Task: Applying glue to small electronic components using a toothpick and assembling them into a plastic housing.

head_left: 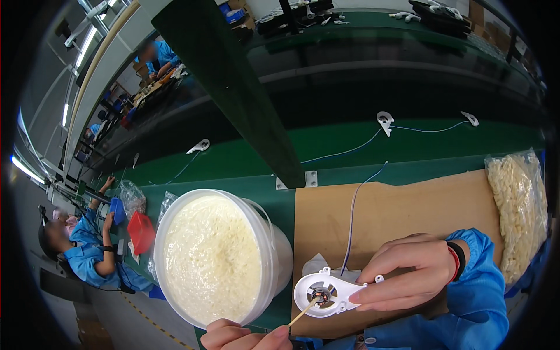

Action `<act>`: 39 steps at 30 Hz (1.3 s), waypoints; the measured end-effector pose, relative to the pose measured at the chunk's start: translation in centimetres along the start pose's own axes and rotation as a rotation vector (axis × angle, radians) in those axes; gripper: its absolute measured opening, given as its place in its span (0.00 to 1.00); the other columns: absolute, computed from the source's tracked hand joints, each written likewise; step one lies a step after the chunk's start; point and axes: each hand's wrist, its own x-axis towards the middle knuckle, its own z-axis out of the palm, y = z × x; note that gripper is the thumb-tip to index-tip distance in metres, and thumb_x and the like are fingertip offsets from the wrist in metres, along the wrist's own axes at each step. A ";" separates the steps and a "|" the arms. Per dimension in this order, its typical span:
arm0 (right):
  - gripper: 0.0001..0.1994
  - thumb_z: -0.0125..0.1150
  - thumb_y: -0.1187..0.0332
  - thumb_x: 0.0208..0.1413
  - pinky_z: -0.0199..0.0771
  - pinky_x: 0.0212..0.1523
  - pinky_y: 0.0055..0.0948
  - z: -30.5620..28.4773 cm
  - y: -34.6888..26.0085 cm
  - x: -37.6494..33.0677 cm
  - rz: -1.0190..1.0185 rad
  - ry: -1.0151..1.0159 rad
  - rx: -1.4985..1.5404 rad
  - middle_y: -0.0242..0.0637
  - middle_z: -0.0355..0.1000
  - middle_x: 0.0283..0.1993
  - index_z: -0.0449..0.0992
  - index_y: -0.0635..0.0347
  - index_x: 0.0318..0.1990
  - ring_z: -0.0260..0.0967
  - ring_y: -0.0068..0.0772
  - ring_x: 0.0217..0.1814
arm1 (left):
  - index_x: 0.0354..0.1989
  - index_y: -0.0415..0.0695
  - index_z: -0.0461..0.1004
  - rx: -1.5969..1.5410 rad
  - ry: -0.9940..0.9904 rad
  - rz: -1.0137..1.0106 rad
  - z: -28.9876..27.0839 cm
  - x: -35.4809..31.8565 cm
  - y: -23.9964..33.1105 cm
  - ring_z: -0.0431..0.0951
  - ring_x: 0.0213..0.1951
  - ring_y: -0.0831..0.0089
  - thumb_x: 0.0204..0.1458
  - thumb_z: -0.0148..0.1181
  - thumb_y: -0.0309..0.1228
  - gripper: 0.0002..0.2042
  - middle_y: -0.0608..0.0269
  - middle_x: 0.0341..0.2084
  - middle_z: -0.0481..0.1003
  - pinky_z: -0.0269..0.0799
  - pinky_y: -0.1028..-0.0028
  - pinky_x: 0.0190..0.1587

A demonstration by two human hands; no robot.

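My right hand (pixel 402 274) grips the arm of a white plastic fan housing (pixel 345 291), thumb and fingers pinched on it. A small motor with copper windings (pixel 320 296) sits in its round opening. My left hand (pixel 245 338), at the lower edge, pinches a thin wooden stick (pixel 300 314). The stick's far end touches the motor's middle or lies just over it. Blue and white wires (pixel 350 230) run from the housing away over the cardboard (pixel 396 216). Left of the housing stands a white bucket (pixel 280 251) of pale yellow paste (pixel 213 256).
A clear bag of pale yellow pieces (pixel 516 210) lies at the right. A green post (pixel 233 93) rises beyond the cardboard. More white housings (pixel 385 121) with wires lie on the green conveyor belt (pixel 332 143). Left of the bucket are a red bin (pixel 140 232) and a co-worker in blue (pixel 87 256).
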 end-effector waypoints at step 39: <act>0.15 0.56 0.68 0.42 0.72 0.35 0.40 -8.3 30.5 -3.7 1.046 0.461 -1.338 0.47 0.71 0.37 0.76 0.58 0.41 0.71 0.46 0.40 | 0.28 0.35 0.75 0.112 0.226 -0.173 0.8 -0.7 1.5 0.67 0.30 0.63 0.41 0.61 0.16 0.04 0.56 0.23 0.68 0.64 0.66 0.35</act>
